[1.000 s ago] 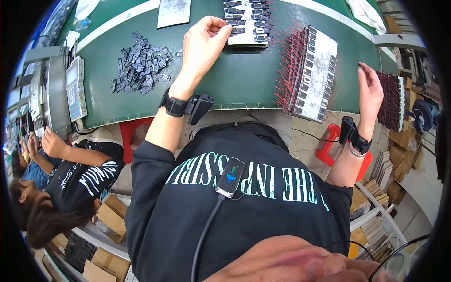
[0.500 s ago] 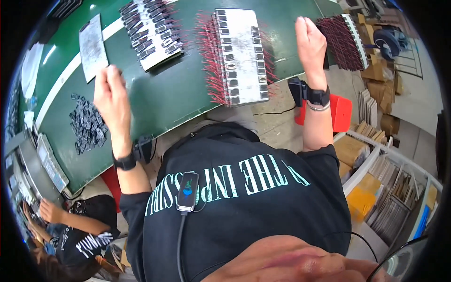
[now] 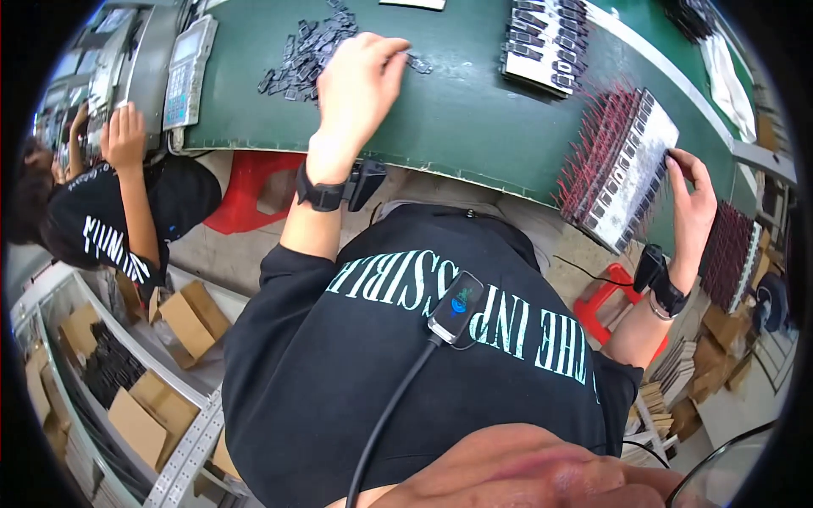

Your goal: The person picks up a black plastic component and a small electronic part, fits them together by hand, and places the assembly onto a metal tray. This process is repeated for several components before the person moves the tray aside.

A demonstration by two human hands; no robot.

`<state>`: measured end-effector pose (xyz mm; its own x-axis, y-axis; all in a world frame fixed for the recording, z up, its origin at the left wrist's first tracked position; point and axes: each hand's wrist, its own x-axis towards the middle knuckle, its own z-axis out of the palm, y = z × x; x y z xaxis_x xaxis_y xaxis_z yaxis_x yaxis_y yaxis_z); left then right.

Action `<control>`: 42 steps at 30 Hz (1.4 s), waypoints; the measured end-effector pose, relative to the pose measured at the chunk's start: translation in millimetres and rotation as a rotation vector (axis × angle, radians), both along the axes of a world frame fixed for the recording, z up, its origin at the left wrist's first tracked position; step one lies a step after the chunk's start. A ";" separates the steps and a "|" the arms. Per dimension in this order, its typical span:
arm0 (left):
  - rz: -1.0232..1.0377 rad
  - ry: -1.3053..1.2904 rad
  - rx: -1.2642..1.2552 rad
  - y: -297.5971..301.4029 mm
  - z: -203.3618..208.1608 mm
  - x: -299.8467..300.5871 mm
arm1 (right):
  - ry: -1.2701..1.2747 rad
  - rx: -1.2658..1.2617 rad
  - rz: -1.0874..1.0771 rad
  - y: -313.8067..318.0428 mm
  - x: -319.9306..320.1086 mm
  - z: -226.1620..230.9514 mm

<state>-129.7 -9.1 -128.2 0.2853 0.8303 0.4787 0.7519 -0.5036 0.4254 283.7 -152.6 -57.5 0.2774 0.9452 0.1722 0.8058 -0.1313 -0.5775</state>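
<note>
My left hand (image 3: 360,89) reaches over a heap of small black plastic parts (image 3: 306,51) on the green table. Its thumb and forefinger are apart, beside a few loose black parts (image 3: 419,64) lying right of the heap. At the right, my right hand (image 3: 694,199) has thumb and forefinger drawn together at the right edge of a stack of white boards (image 3: 654,140). What sits between those fingertips is too small to make out. Black parts line the top board's edges, and thin red wires (image 3: 593,140) stick out at its left side.
Another board with black parts (image 3: 538,66) lies farther back. A dark red-wired stack (image 3: 730,258) is at the far right. A keypad device (image 3: 188,72) stands at the table's left end, near a co-worker's hand (image 3: 124,134). Red stools (image 3: 254,193) and cardboard boxes (image 3: 193,322) are below.
The view has swung left, so the table's things appear farther right. My left hand has come over the black heap, and my right hand has come down to the white board's edge.
</note>
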 end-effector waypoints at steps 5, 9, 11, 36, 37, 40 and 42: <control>-0.104 0.145 0.096 -8.1 -9.5 15.2 | -0.025 -0.146 0.037 7.1 18.9 -7.0; -0.226 0.206 0.082 -3.1 -7.8 24.8 | -0.056 -0.125 0.012 -0.4 17.3 -8.6; -0.244 0.271 0.045 -2.6 -4.1 25.2 | -0.072 -0.106 -0.036 -8.0 10.9 -9.6; -0.616 -1.030 -1.229 -75.1 27.1 160.9 | 0.687 0.117 0.029 -22.7 -91.3 -20.3; -0.616 -1.028 -1.231 -74.9 26.6 160.5 | 0.700 0.134 0.018 -21.0 -92.1 -21.4; -0.626 -1.037 -1.239 -74.4 23.8 160.2 | 0.725 0.167 -0.009 -17.9 -93.2 -24.2; -0.632 -1.038 -1.242 -74.0 22.4 159.9 | 0.733 0.164 0.006 -16.9 -92.6 -25.9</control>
<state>30.2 -83.0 -105.7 0.6972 0.7058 -0.1258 -0.2304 0.3867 0.8930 191.1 -169.5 -83.4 0.3702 0.9252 0.0839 0.2072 0.0058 -0.9783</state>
